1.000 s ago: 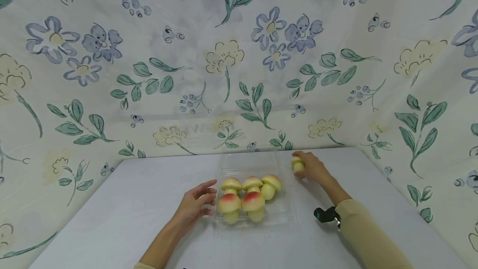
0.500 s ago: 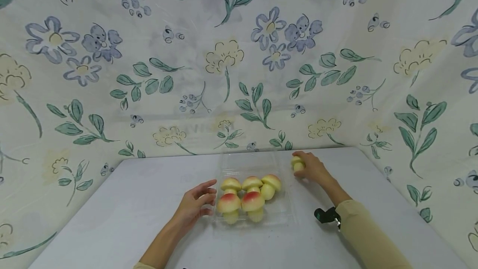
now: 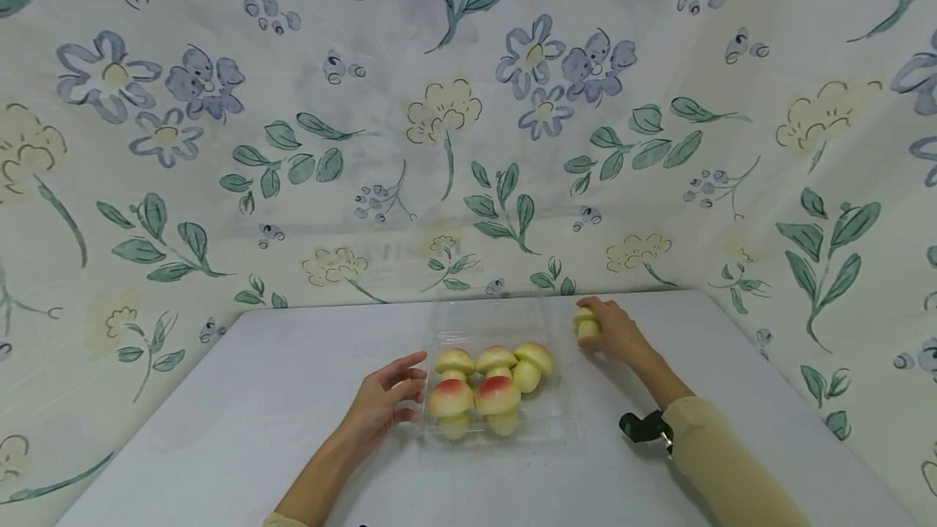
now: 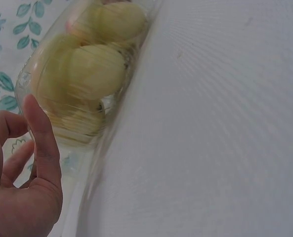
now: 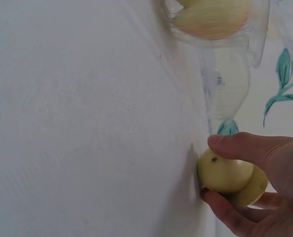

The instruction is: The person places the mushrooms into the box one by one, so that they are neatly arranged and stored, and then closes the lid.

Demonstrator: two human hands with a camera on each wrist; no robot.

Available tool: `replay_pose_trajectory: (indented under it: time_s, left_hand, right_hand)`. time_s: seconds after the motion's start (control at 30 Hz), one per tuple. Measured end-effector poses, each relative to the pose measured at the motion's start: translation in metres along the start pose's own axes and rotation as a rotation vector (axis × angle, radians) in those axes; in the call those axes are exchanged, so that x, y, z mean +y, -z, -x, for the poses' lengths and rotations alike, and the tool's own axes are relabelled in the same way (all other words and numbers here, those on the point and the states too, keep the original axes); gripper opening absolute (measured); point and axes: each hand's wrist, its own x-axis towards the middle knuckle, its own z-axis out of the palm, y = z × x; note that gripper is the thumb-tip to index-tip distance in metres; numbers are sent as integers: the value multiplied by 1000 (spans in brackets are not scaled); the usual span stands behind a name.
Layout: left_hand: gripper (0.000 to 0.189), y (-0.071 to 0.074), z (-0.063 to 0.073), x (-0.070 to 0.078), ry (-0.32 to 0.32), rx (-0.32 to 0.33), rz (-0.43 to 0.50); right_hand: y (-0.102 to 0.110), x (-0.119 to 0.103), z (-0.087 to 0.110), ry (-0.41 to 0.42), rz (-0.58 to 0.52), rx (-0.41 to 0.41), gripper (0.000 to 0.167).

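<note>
A clear plastic box (image 3: pixel 552 421) with its lid raised at the back stands mid-table. Several mushroom-shaped pieces (image 3: pixel 498 394) with red-and-yellow caps and pale stems sit inside it, toward the left and the back. My left hand (image 3: pixel 381 401) is at the box's left side, fingers loosely bent, fingertips right at the wall; the left wrist view shows them against the clear plastic (image 4: pixel 67 140). To the right of the box, my right hand (image 3: pixel 611 330) grips another toy mushroom (image 3: pixel 586 322) between thumb and fingers. Its rounded stem end (image 5: pixel 223 170) faces the right wrist camera.
The white table (image 3: pixel 220 421) reaches back to a flower-printed cloth (image 3: pixel 439 145) behind it. A black device (image 3: pixel 642 427) is strapped at the right wrist, close over the table. The clear lid (image 3: pixel 490 317) stands between the box and the cloth.
Both hands keep their places, the right with the toy mushroom in its grip. The whole head view has shifted very slightly to the right.
</note>
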Motion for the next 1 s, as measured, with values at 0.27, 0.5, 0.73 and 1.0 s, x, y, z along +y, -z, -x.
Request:
replay_pose_trajectory:
  time_s: [0.27, 0.5, 0.73, 1.0]
  left_hand:
    - [54, 0, 0, 1, 7, 8, -2]
    - [51, -2, -1, 0, 21, 25, 2]
    - [52, -1, -2, -1, 21, 21, 18]
    - [53, 0, -3, -2, 11, 10, 19]
  right_hand:
    - [2, -6, 7, 30, -12, 11, 66]
    - [6, -10, 13, 103, -19, 15, 64]
    - [12, -18, 21, 119, -30, -16, 65]
    - [16, -31, 32, 207, -32, -28, 64]
